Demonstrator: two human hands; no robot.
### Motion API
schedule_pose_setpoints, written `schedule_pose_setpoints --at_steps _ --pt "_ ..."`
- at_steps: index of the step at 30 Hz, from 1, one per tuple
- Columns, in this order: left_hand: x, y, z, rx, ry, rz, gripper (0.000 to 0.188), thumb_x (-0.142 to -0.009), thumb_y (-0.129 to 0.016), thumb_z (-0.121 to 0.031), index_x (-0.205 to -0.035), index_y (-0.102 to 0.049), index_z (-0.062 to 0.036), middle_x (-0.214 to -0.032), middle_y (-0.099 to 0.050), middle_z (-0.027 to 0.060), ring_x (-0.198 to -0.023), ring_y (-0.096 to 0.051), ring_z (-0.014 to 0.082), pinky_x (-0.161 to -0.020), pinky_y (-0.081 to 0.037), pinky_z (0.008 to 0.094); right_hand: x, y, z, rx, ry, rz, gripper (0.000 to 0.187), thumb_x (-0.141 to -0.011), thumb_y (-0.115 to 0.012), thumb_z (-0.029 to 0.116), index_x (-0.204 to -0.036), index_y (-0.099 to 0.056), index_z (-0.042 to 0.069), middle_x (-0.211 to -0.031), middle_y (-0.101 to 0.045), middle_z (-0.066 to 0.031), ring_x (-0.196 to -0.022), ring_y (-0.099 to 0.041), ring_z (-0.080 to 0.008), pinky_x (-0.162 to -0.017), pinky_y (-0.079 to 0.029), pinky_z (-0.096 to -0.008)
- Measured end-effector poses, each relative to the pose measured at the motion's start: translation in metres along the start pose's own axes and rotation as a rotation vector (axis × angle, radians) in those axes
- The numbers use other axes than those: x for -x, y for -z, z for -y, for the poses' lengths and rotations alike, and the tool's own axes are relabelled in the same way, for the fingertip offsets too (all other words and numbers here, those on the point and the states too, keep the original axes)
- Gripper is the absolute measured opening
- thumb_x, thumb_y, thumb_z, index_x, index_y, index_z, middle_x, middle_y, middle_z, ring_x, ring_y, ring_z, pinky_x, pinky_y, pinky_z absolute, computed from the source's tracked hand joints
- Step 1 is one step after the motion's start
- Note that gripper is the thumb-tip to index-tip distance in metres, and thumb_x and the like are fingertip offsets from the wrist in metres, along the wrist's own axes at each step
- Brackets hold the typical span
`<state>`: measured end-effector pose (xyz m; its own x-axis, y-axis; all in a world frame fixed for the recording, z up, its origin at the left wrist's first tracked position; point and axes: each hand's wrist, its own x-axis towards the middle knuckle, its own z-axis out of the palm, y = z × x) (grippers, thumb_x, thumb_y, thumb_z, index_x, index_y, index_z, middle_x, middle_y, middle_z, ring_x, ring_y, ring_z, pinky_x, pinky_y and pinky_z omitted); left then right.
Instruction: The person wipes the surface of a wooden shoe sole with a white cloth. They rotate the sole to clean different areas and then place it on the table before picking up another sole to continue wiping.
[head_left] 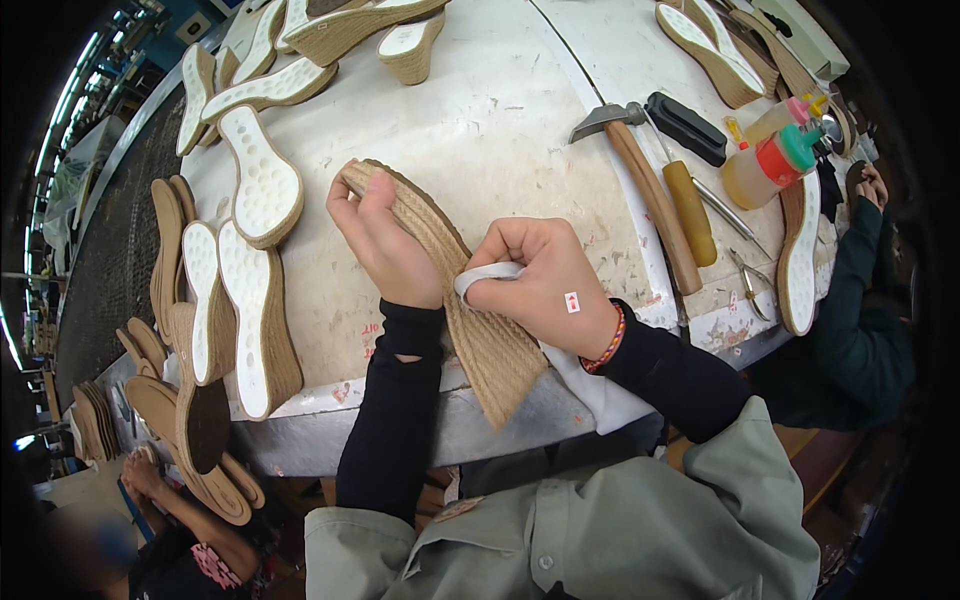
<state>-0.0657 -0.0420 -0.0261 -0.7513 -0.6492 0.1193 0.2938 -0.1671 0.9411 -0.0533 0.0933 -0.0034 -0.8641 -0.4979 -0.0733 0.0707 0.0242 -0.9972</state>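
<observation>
Wedge (497, 365) held above the bench (470, 120); I'd expect it light, stiff, rough, best gripped by its sides. Left fingers (345, 213) clamp its thin end; right fingers (505, 238) pinch cloth (600, 392).

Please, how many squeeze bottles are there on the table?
2: the green-capped bottle, to the right of the hammer, and the pink-capped bottle, just behind the first. Another could be hidden there.

Left hand (392, 240) reaches ahead, fingers curled and thumb extended, right hand (550, 278) pinches thumb against bent fingers, left forearm (392, 410) running upward, right forearm (672, 368) angling inward.
</observation>
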Motion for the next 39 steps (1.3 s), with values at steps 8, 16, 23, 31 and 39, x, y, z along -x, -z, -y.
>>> schedule_pose_setpoints --at_steps 8,16,23,31,39 --pt "-0.007 0.008 -0.015 0.073 -0.114 -0.071 0.040 -0.092 -0.040 -0.027 -0.123 -0.037 -0.0023 -0.102 -0.049 0.0110 -0.093 -0.049 0.0186 -0.084 -0.040 0.0320 0.012 0.036 0.023 -0.125 -0.161 0.199 0.032 -0.069 -0.070 -0.001 -0.097 -0.057 -0.001 -0.067 -0.058 -0.0007 -0.060 -0.053 -0.0047 -0.054 -0.041 -0.0192" --pt "-0.009 0.020 -0.041 0.241 -0.160 -0.351 0.053 -0.092 -0.033 -0.041 -0.130 -0.032 -0.0034 -0.109 -0.046 0.0113 -0.099 -0.049 0.0231 -0.087 -0.040 0.0385 0.094 0.015 0.044 0.145 -0.041 0.066 0.101 -0.064 -0.070 -0.006 -0.146 -0.011 0.007 -0.062 -0.055 -0.0031 -0.059 -0.054 -0.0073 -0.057 -0.041 -0.0199" --pt "-0.010 0.018 -0.055 0.653 -0.013 0.065 0.057 -0.089 -0.035 -0.050 -0.113 -0.048 -0.0006 -0.098 -0.056 0.0167 -0.098 -0.055 0.0316 -0.090 -0.043 0.0426 0.073 0.030 0.025 0.091 0.187 -0.150 0.088 -0.062 -0.067 -0.007 -0.139 -0.026 0.007 -0.094 -0.063 -0.0107 -0.082 -0.065 -0.0146 -0.070 -0.051 -0.0241" --pt "0.026 0.015 -0.059 1.051 1.225 0.830 0.111 -0.070 -0.035 -0.085 -0.141 -0.022 -0.0011 -0.129 -0.041 0.0299 -0.114 -0.050 0.0396 -0.094 -0.044 0.0515 0.059 0.098 0.089 0.478 0.330 0.231 0.071 -0.063 -0.069 -0.004 -0.130 -0.044 0.004 -0.102 -0.054 -0.0030 -0.087 -0.056 -0.0099 -0.076 -0.046 -0.0235" --pt "0.041 0.005 -0.037 0.318 0.577 1.091 0.097 -0.064 -0.074 -0.039 -0.138 -0.025 0.0012 -0.111 -0.053 0.0219 -0.091 -0.061 0.0281 -0.073 -0.055 0.0368 0.028 0.080 0.062 0.289 0.510 -0.232 0.035 -0.076 -0.067 0.007 -0.110 -0.060 0.005 -0.068 -0.051 0.0035 -0.061 -0.045 -0.0029 -0.054 -0.037 -0.0188"
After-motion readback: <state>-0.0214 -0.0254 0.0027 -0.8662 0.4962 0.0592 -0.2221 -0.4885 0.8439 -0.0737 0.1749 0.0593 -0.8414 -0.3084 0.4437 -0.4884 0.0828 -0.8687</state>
